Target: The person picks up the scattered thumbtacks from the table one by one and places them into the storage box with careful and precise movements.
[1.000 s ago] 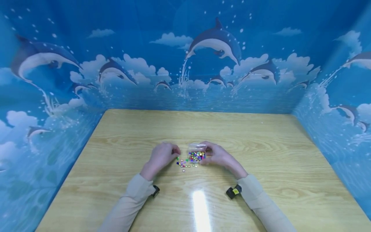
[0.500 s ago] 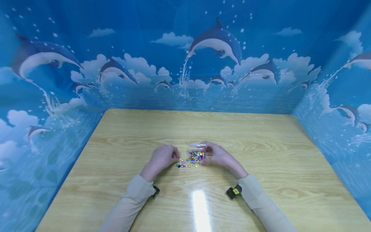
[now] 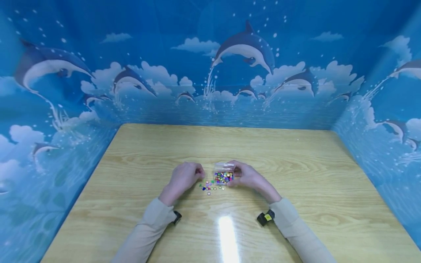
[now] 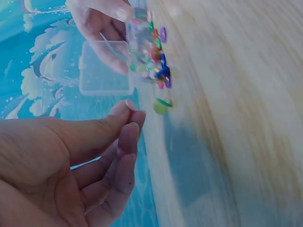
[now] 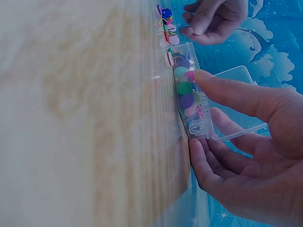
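Observation:
A small clear plastic box [image 3: 224, 177] of colourful thumbtacks sits on the table with its lid [image 5: 239, 75] flipped back. My right hand [image 3: 245, 176] grips the box's right side, thumb on the near wall and fingers behind and under the corner. Loose thumbtacks [image 3: 208, 188], some showing gold undersides, lie just left of and in front of the box. Beside them my left hand [image 3: 186, 176] hovers low, thumb and forefinger tips pinched together; a small pale edge shows between them in the left wrist view. A green thumbtack [image 4: 164, 101] lies near those fingertips.
The wood-grain table [image 3: 296, 164] extends around both hands. A blue dolphin-print backdrop [image 3: 197, 73] encloses its back and sides. Small dark wrist cameras [image 3: 264, 217] hang by both cuffs. A bright light reflection [image 3: 227, 237] lies on the near tabletop.
My left hand dipped towards the loose thumbtacks, then drew back up slightly. A yellow thumbtack by its fingertips is gone from the pile; a blue one shifted nearer. The right hand stayed still.

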{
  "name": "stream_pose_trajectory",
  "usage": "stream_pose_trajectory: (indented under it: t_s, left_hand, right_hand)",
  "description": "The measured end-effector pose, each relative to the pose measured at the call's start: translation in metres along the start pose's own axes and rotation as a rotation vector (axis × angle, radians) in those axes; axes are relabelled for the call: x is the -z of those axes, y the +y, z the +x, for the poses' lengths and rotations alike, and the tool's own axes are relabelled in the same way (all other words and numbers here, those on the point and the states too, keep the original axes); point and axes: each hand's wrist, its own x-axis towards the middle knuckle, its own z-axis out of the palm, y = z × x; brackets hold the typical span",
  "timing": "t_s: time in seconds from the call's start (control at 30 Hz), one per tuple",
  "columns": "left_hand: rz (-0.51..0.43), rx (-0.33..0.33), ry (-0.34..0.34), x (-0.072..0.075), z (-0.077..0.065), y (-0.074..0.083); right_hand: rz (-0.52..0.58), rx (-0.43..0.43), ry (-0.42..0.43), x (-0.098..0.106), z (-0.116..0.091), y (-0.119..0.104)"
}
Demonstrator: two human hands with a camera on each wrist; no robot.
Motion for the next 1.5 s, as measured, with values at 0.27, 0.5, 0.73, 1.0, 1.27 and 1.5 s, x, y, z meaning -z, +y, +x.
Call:
stream_pose_trajectory:
  t_s: [0.27,0.5,0.73,1.0,1.27,1.5]
  left_hand:
    - [-0.04,-0.093,0.035,0.0,0.002,0.024]
    - [-0.1,-0.139,0.08,-0.01,0.007,0.04]
    - [-0.096,-0.13,0.137,-0.016,0.008,0.044]
    - [-0.061,-0.093,0.169,-0.008,0.006,0.031]
    - [-0.006,-0.044,0.099,-0.002,0.002,0.013]
    - [0.007,-0.027,-0.05,-0.004,-0.002,0.003]
  right_hand:
    - [0.014,-0.001,0.001,0.001,-0.002,-0.001]
    - [0.022,0.014,-0.009,0.001,-0.003,-0.001]
    - [0.032,0.05,-0.024,0.0,-0.003,-0.001]
    - [0.024,0.038,-0.013,0.001,-0.003,-0.001]
    - [0.008,0.012,-0.001,0.0,-0.002,0.0]
    - [-0.008,0.014,0.001,0.0,-0.001,-0.001]
